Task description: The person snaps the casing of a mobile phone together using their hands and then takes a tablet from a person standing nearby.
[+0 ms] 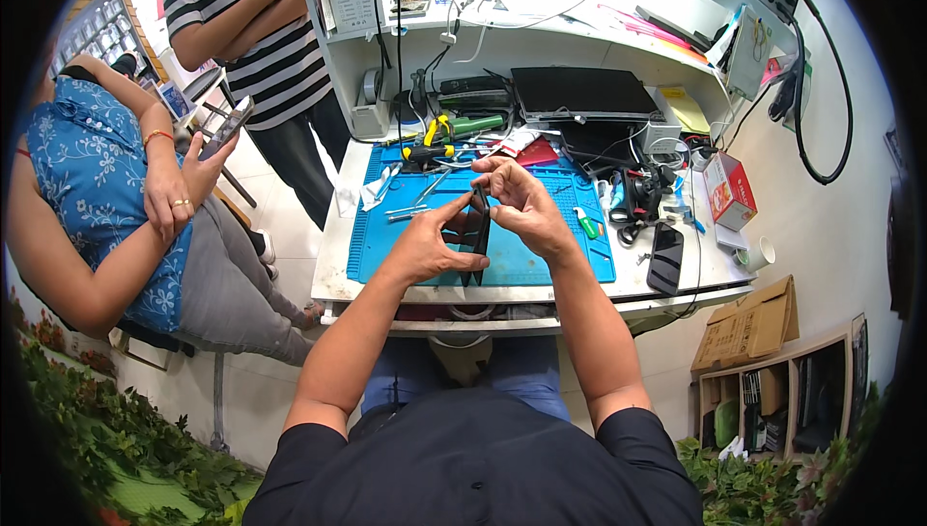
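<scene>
Over the blue work mat point(531, 270), a thin black smartphone point(478, 236) stands tilted almost on edge between my hands. It shows as two dark layers; I cannot tell whether they are joined. My left hand point(430, 246) grips it from the left, with thumb low and fingers at the top. On the other side, my right hand point(531, 212) has bent fingers at its upper right edge; whether a small tool is pinched there is hidden. Silver tweezers point(410, 209) and slim tools lie on the mat left of the phone. A green-and-white tool point(586, 224) lies to the right.
Yellow-and-black pliers point(430, 152) and clutter line the mat's back. Another phone point(666, 258), a red box point(729, 190) and a tipped cup point(758, 254) sit at the right. A cable hangs over the front edge. Two people stand at the left, one holding a phone point(227, 125).
</scene>
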Motion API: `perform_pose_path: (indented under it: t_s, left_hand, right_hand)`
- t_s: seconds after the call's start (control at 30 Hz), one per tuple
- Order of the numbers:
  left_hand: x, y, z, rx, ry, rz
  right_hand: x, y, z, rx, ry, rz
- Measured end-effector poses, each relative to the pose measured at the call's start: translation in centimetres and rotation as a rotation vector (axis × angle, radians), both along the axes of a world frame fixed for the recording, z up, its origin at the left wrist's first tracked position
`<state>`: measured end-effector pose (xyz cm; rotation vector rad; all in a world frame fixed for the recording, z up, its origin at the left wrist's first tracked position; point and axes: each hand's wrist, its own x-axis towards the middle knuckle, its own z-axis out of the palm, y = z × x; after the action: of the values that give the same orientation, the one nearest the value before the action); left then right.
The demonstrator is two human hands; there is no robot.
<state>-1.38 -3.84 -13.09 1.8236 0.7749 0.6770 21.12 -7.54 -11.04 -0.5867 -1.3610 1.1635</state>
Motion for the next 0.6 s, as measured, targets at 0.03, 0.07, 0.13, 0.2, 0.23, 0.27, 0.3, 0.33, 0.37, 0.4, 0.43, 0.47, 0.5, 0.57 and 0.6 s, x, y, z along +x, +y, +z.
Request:
perform_pose_path:
  t_s: [0.03,0.07,0.13,0.2,0.23,0.27,0.3,0.33,0.37,0.4,0.43,0.47,0.5,0.57,0.6]
  left_hand:
    - [0.0,-0.1,0.1,0.019,0.003,0.000]
    - [-0.1,-0.2,0.2,0.037,0.006,0.000]
    - [-0.2,-0.3,0.0,0.068,0.011,-0.002]
    - [-0.2,-0.2,-0.3,0.097,0.012,-0.009]
    - [-0.1,-0.3,-0.3,0.109,0.010,-0.010]
    - [-0.1,-0.4,-0.3,0.119,0.009,-0.010]
    - [-0.1,-0.5,-0.3,0.130,0.009,-0.012]
    - [0.0,-0.6,-0.1,0.143,0.010,-0.013]
    - [0.0,-0.8,0.1,0.157,0.011,-0.014]
    - [0.0,-1.0,0.2,0.170,0.013,-0.014]
    - [0.0,-1.2,0.3,0.185,0.018,-0.009]
    - [0.0,-1.3,0.3,0.200,0.023,-0.005]
    - [0.0,-1.4,0.3,0.217,0.027,0.001]
    - [-0.1,-1.4,0.0,0.237,0.029,0.008]
    - [0.0,-1.5,-0.1,0.246,0.030,0.010]
  right_hand:
    - [0.0,-0.1,0.0,-0.004,0.006,0.007]
    - [0.0,-0.2,0.1,-0.007,0.011,0.014]
    - [-0.1,-0.4,0.0,-0.021,0.028,0.033]
    - [-0.1,-0.4,-0.1,-0.035,0.048,0.054]
    - [-0.1,-0.4,-0.2,-0.041,0.061,0.067]
    - [-0.2,-0.3,-0.2,-0.048,0.073,0.080]
    - [-0.2,-0.3,-0.3,-0.054,0.087,0.092]
    - [-0.1,-0.4,-0.2,-0.051,0.082,0.096]
    - [0.0,-0.5,0.0,-0.047,0.076,0.101]
    - [0.0,-0.7,0.0,-0.044,0.071,0.107]
    - [0.0,-0.9,0.0,-0.057,0.080,0.114]
    - [0.0,-1.0,0.0,-0.057,0.082,0.116]
    - [0.0,-1.1,0.1,-0.056,0.083,0.118]
    - [-0.1,-1.2,0.2,-0.062,0.085,0.125]
    - [0.0,-1.3,0.2,-0.070,0.086,0.128]
